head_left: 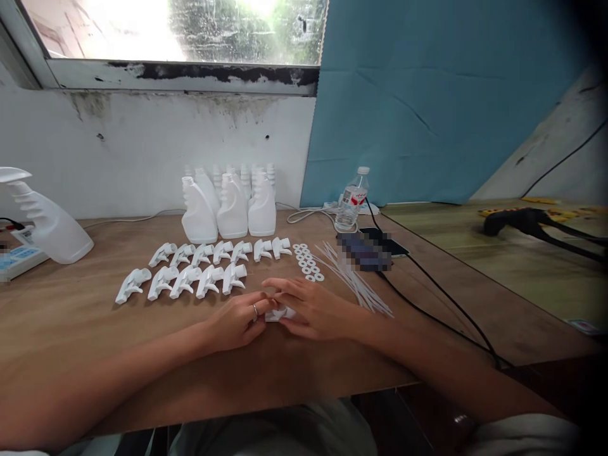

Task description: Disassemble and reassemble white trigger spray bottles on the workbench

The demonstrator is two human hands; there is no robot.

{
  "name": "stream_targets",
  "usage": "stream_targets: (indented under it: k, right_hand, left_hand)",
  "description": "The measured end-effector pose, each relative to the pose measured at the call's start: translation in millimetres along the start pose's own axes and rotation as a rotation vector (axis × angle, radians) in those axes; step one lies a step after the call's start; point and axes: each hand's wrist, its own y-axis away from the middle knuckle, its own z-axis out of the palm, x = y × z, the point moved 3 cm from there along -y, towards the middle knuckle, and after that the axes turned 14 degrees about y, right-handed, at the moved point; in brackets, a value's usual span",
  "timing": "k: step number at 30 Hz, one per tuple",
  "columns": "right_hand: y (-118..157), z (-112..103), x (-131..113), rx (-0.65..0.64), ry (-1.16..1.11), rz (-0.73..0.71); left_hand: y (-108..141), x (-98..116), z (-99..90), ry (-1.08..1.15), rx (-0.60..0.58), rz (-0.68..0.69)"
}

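Note:
My left hand (239,320), with a ring on one finger, and my right hand (317,310) meet near the table's front. Between them is a white trigger spray head (280,314), mostly covered by my fingers. Both hands are closed on it. Beyond my left hand, more white trigger spray heads (187,281) lie in two rows. A cluster of white ring washers (304,259) lies just past my right hand. To the right of these, thin white dip tubes (357,282) are spread in a loose bundle.
White spray bottles (232,206) without heads stand against the wall. A complete spray bottle (54,228) stands at the far left beside a power strip (23,263). A water bottle (352,201), a phone (394,244) and black cables (439,313) occupy the right side.

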Motion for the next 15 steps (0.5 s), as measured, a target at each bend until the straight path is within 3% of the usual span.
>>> stream_targets:
  k: [5, 8, 10, 12, 13, 15]
  right_hand:
    - [-2, -2, 19, 0.059, -0.411, 0.095]
    - [5, -6, 54, 0.069, -0.283, 0.339]
    - [17, -12, 84, -0.014, -0.002, 0.501]
    - [33, -17, 114, -0.245, 0.265, 0.659]
    - [44, -19, 129, -0.370, 0.329, 0.753]
    - [59, -25, 149, -0.465, 0.343, 0.820]
  left_hand:
    - [2, -2, 1.8, 0.001, 0.026, 0.044]
    - [2, -1, 1.8, -0.008, 0.035, 0.050]
    - [1, 1, 1.7, -0.010, 0.040, 0.049]
    - [0, 2, 1.8, -0.014, 0.041, 0.050]
    - [0, 3, 1.8, -0.018, 0.043, 0.050]
    - [0, 3, 1.9, -0.030, 0.046, 0.051]
